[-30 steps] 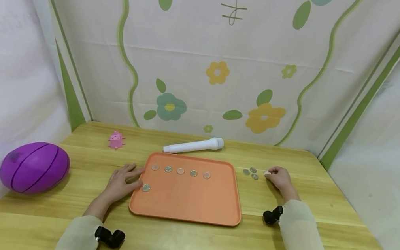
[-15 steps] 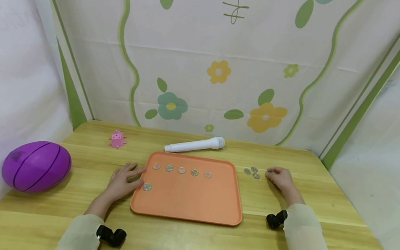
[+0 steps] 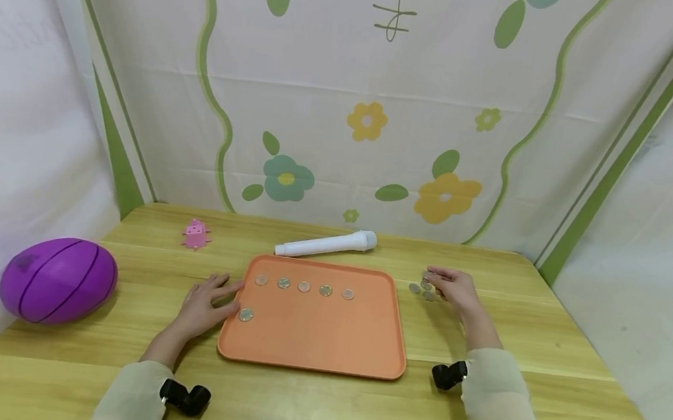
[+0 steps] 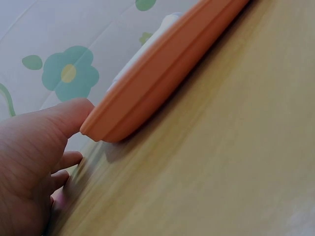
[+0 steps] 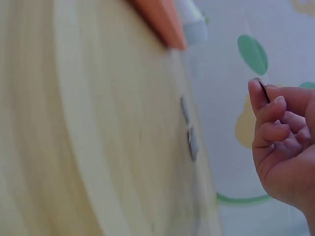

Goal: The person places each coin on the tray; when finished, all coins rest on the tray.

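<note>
My right hand [image 3: 457,291] pinches a coin [image 5: 264,90] between thumb and forefinger, raised off the table in the right wrist view. Just below and left of it lie a few loose coins [image 3: 414,288], partly overlapped by the fingers in the head view. An orange tray [image 3: 312,345] sits mid-table. Along its far side runs a row of several coins [image 3: 304,286], with a single coin [image 3: 246,314] nearer on the left. My left hand [image 3: 202,306] rests at the tray's left edge, fingers spread, thumb touching the rim in the left wrist view.
Behind the tray lies a white toy microphone [image 3: 326,244]. A small pink toy [image 3: 195,234] is at the back left, and a purple ball [image 3: 58,281] stands at the left edge. A floral curtain [image 3: 326,56] closes off the wooden table's [image 3: 307,411] far side.
My right hand has picked a coin up off the table and moved left, over the loose coins. The left hand and the tray have stayed in place.
</note>
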`<state>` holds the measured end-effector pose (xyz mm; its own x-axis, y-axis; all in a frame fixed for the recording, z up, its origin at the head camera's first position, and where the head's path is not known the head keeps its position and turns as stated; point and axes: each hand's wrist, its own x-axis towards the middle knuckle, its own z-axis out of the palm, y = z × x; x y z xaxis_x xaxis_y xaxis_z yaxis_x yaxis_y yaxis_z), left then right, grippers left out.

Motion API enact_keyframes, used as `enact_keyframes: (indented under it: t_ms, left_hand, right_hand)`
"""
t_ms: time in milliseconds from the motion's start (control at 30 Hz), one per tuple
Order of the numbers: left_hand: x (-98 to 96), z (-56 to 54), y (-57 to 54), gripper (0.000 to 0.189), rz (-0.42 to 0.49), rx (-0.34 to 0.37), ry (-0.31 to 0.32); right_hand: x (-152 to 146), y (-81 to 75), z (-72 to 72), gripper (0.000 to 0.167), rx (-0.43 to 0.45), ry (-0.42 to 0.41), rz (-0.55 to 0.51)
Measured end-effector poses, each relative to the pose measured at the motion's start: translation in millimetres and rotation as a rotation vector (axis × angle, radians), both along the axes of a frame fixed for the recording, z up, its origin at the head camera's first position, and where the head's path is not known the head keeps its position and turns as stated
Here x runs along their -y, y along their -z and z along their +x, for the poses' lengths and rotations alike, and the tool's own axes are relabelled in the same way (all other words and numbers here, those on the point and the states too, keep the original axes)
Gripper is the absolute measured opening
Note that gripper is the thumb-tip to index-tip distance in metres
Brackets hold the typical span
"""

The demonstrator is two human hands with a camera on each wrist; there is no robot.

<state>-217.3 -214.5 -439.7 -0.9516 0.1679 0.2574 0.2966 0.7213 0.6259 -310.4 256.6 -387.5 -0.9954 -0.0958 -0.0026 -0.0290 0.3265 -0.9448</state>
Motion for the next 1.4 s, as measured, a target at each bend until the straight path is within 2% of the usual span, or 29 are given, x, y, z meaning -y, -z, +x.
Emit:
enact_keyframes:
  t_ms: [233,500,767,900,1033,1133,1267,1400]
  left_hand:
    - [0.1,-1.0,1.6,0.048,0.004,0.001,0.002]
    - [0.0,-0.3,0.4,0.047,0.01,0.001,0.004]
    - [2.2,-1.1,-1.8,0.048,0.007,0.008,0.002]
    - [1.7,-0.8,-2.4,0.047,0.003,0.009,0.004]
    - [0.3,-0.6,-2.1,0.047,0.002,0.004,0.006]
    - [-0.2,-0.6,-1.7,0.047,0.001,-0.007,0.01]
    - [0.4,-0.7,-1.0,0.046,-0.007,-0.014,0.007]
    - [0.6,-0.6,-0.6,0.046,-0.007,-0.013,0.005]
  right_hand:
    - [39,-14.1,8.9,0.041,0.012,-0.043,-0.132]
    - [87,-21.1,18.7,0.034,0.005,-0.101,-0.183]
    - [148,-16.9,31.6,0.032,0.053,-0.217,-0.292]
    - [178,-8.6,38.8,0.031,0.081,-0.279,-0.324]
    - [202,7.1,40.6,0.031,0.099,-0.311,-0.334]
    - [216,13.3,45.9,0.03,0.129,-0.316,-0.334]
    - [230,10.8,58.6,0.027,0.18,-0.319,-0.293]
    - [239,6.8,68.9,0.027,0.19,-0.336,-0.213]
